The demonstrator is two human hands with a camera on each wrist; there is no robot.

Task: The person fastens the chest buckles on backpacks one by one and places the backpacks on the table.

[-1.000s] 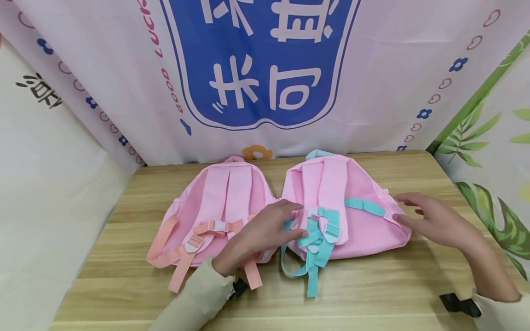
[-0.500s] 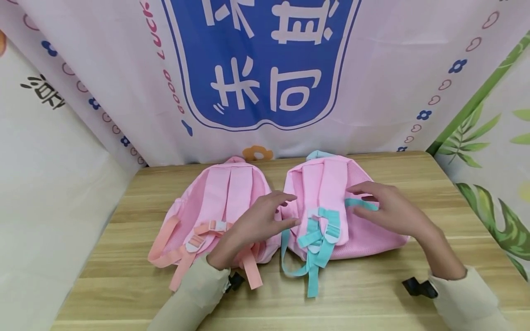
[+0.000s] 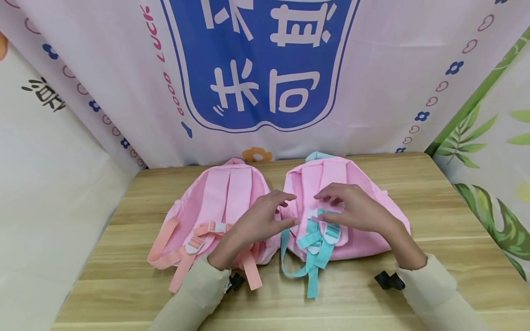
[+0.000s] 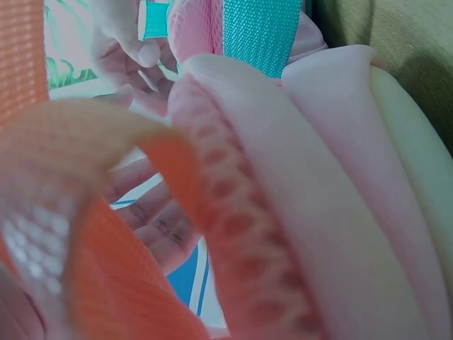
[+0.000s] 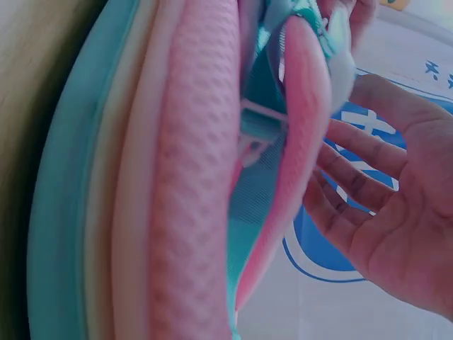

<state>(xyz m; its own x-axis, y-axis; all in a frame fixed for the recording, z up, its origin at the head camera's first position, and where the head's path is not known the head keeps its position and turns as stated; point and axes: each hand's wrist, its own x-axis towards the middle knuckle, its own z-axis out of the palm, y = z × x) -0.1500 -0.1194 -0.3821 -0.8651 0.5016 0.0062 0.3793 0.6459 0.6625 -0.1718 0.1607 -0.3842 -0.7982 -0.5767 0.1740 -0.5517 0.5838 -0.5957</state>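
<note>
Two pink backpacks lie side by side on the wooden table, shoulder straps upward. The left backpack (image 3: 215, 193) has orange webbing (image 3: 250, 271) and a white buckle (image 3: 217, 226); the right backpack (image 3: 364, 246) has teal webbing (image 3: 313, 280). Over the inner side of the left backpack hovers my left hand (image 3: 261, 218), fingers relaxed and holding nothing. My right hand (image 3: 358, 209) is above the right backpack's shoulder straps, fingertips close to the teal buckle area. In the right wrist view, the right hand (image 5: 403, 184) has extended fingers beside a padded strap (image 5: 301, 142).
Behind the wooden table (image 3: 124, 257) hangs a white curtain (image 3: 381, 92) with a blue printed sign. A leaf-patterned sheet (image 3: 488, 184) borders the right side, and a pale sheet (image 3: 62, 184) the left. Loose webbing ends trail onto the table in front of both backpacks.
My right hand has moved left from the right backpack's outer edge to over its shoulder straps. The left hand has drawn slightly left, off the teal webbing. Both backpacks stay in place.
</note>
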